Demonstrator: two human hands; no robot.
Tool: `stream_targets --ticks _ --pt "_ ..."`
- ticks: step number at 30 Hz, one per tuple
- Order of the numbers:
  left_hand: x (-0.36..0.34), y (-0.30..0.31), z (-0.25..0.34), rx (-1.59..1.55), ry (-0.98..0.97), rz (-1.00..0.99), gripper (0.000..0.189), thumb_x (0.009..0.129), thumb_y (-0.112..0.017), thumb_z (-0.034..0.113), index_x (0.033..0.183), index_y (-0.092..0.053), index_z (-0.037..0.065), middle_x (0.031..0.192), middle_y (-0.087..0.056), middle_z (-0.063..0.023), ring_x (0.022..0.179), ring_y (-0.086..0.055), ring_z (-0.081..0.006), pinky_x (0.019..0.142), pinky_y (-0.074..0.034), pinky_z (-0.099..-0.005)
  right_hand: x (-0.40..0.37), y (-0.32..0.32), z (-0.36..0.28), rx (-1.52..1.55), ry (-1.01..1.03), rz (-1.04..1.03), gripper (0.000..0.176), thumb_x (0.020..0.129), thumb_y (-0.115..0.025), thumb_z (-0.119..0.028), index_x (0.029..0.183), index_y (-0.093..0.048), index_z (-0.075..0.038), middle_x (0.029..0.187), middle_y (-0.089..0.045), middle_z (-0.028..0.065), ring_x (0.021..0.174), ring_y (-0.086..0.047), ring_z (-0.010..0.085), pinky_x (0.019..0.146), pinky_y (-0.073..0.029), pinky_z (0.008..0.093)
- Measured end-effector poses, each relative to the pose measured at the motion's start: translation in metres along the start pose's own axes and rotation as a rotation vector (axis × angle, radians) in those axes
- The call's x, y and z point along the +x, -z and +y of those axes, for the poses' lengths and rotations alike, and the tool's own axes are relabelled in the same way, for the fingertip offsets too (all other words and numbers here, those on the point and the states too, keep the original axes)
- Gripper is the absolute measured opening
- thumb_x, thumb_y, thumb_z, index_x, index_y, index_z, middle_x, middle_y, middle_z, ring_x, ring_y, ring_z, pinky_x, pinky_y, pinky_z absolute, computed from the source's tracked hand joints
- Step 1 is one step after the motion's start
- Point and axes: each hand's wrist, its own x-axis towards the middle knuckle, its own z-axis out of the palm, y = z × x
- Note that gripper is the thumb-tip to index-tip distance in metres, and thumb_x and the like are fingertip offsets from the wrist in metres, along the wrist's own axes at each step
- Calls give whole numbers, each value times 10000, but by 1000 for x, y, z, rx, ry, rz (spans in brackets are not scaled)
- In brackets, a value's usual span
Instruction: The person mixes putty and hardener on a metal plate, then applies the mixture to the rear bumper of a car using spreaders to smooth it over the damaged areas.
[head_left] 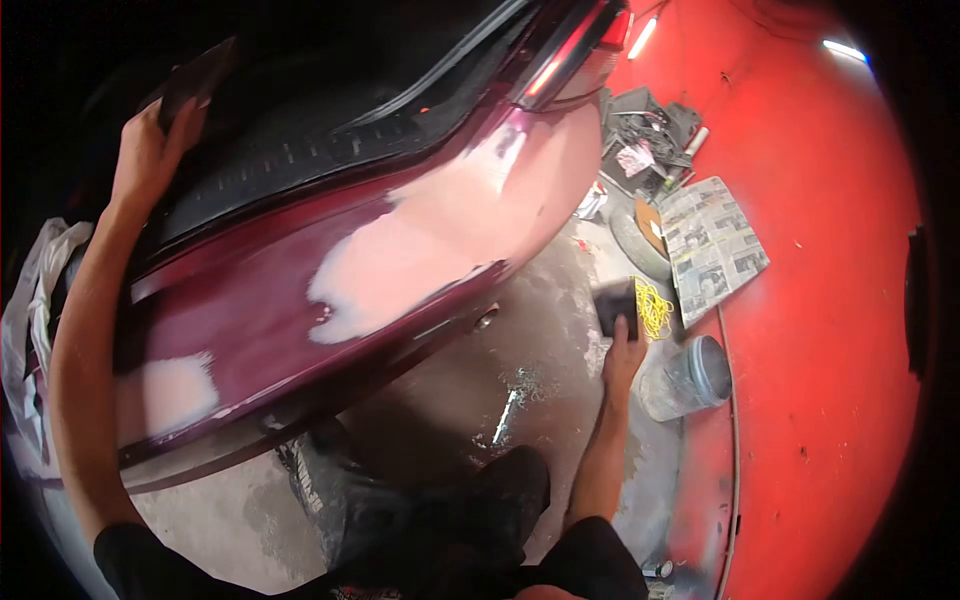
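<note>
My left hand [160, 150] is raised at the upper left, over the car's dark open trunk. Its fingers are closed on a thin dark sheet [208, 72], possibly sandpaper. On the other side, my right hand [626, 352] grips a dark rectangular pad [617, 308] above the floor, away from the car. Between my arms lies the maroon rear bumper [250, 265], with a large dull pink patch [420, 250] and a smaller pale patch [170, 395]. Neither hand touches the bumper.
Right of the bumper stand a bucket [690, 380], yellow cord [654, 308], a newspaper-covered panel [715, 245] and a tire [638, 240]. Dark parts [650, 135] are heaped behind, by the red wall [810, 300]. Wet spots mark the concrete floor [440, 400]. Plastic sheeting [35, 300] hangs at left.
</note>
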Motion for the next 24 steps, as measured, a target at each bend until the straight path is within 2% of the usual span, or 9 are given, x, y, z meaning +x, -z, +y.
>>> stream_targets --ticks 1,3,4,6,9,12,18,21,24 --pt "0 -1 -1 16 17 -11 291 984 -545 256 984 -646 -17 726 -603 -167 649 -598 -247 670 -479 -339 25 1 -23 -64 179 -51 352 948 -587 -103 1267 -581 46 1166 -638 117 1047 -570 181 952 -424 298" --pt "-1 -5 -11 5 3 15 311 986 -547 269 981 -642 -27 726 -599 -157 645 -581 -221 668 -476 -329 63 -5 -71 -247 553 -206 324 969 -476 3 1257 -622 -28 1260 -630 134 1202 -556 271 1062 -371 335" --pt "-1 -6 -15 11 0 18 318 987 -547 274 981 -640 -30 723 -595 -151 644 -574 -209 667 -474 -326 86 -9 -80 -307 733 -265 369 928 -492 52 1253 -631 -53 1313 -599 139 1238 -540 330 1090 -354 368" --pt "0 -6 -10 6 30 -3 334 989 -552 285 977 -639 -38 719 -593 -127 647 -552 -159 659 -468 -311 115 -22 -103 -507 934 -255 465 852 -519 117 1242 -650 -99 1321 -585 133 1229 -544 342 1075 -384 387" --pt "2 -10 -11 -53 63 -19 327 989 -555 282 978 -646 -32 713 -600 -111 650 -548 -125 644 -466 -299 138 -44 -123 -406 1039 -326 557 775 -542 151 1236 -660 -138 1304 -586 132 1241 -532 357 1049 -423 398" --pt "2 -10 -18 -14 72 -37 318 991 -552 273 986 -654 -27 694 -597 -92 635 -536 -114 620 -459 -288 148 -57 -127 -345 1076 -334 636 693 -554 163 1218 -670 -177 1241 -614 113 1222 -540 386 1009 -458 452" --pt "3 -13 -34 79 0 31 340 980 -561 293 983 -649 -36 699 -609 -147 631 -572 -157 622 -466 -319 148 -56 -132 -599 1140 -269 602 728 -566 121 1221 -668 -208 1222 -624 109 1217 -550 379 1017 -443 420" --pt "6 -14 -31 99 27 53 350 976 -564 301 983 -645 -39 716 -614 -180 641 -592 -189 635 -475 -342 147 -45 -130 -476 933 -189 443 837 -551 52 1229 -649 -129 1204 -635 104 1167 -586 298 988 -452 395" --pt "4 -14 -29 52 17 81 345 976 -561 300 981 -646 -34 732 -620 -188 653 -601 -200 646 -481 -348 138 -30 -134 53 525 -151 289 937 -539 -42 1212 -628 -22 1194 -639 98 1108 -603 207 962 -461 383"
